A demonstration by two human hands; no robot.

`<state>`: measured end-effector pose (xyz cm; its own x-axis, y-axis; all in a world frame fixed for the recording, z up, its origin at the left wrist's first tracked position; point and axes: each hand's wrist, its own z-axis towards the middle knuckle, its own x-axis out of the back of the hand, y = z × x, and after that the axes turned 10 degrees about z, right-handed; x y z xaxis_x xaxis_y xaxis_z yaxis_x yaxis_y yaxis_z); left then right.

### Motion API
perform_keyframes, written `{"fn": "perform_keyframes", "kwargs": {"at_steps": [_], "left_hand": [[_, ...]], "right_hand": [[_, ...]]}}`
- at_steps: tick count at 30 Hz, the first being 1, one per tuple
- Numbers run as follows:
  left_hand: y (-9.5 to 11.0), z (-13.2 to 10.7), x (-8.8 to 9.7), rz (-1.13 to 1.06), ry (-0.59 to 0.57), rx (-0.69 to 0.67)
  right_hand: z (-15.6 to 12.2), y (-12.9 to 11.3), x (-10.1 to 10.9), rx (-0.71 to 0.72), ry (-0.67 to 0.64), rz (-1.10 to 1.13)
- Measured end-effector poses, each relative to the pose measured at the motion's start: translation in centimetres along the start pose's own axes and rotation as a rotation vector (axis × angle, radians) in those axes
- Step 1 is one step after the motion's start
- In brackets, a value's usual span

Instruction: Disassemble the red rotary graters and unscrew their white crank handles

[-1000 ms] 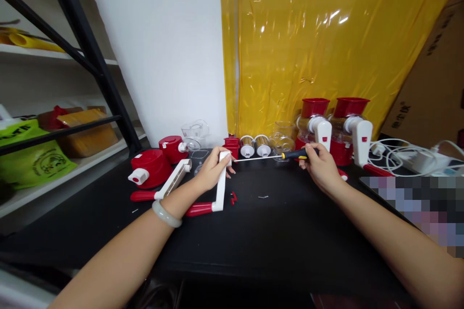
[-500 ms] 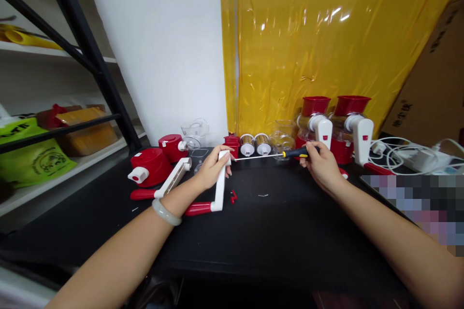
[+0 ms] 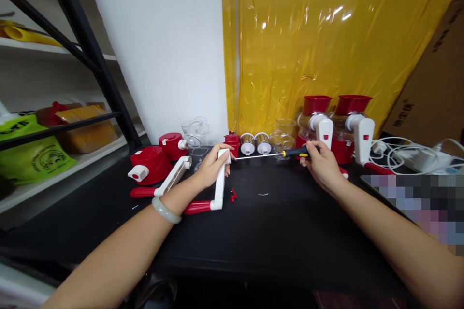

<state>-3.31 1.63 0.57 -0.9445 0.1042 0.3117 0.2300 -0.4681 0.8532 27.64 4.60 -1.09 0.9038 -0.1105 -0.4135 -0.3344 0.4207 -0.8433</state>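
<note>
- Between the fingers of the left hand [image 3: 209, 169], clamped, stands a white crank [image 3: 220, 181].
- Right hand [image 3: 321, 166] grips a screwdriver [image 3: 275, 155]; tip at crank top, screw work seemingly unfinished.

White crank [image 3: 219, 179] with red grip; black-and-yellow screwdriver handle [image 3: 297, 152].

Dark characters are printed on the cardboard box [image 3: 433, 91] and green bag [image 3: 31, 157], too blurred to read.

left hand [image 3: 210, 169]: grips top of white crank handle [image 3: 220, 179] | right hand [image 3: 321, 166]: holds screwdriver [image 3: 276, 155], tip at the crank beside left fingers | 2 red graters [image 3: 335, 128] just behind right hand
</note>
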Motion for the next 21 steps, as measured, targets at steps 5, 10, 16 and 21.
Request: {"fn": "perform_keyframes", "kwargs": {"at_steps": [5,10,16,21], "left_hand": [[-0.05,0.02,0.02,-0.008,0.001,0.012],[-0.27,0.04,0.09,-0.010,-0.003,0.013],[-0.29,0.11,0.10,-0.008,-0.006,0.016],[-0.11,0.04,0.06,0.006,-0.004,0.028]], "right_hand": [[-0.01,-0.04,-0.02,-0.002,-0.006,0.009],[0.10,-0.03,0.04,0.006,-0.004,0.006],[0.25,0.27,0.34,-0.001,-0.013,0.012],[0.25,0.10,0.31,-0.004,0.000,0.009]]}}
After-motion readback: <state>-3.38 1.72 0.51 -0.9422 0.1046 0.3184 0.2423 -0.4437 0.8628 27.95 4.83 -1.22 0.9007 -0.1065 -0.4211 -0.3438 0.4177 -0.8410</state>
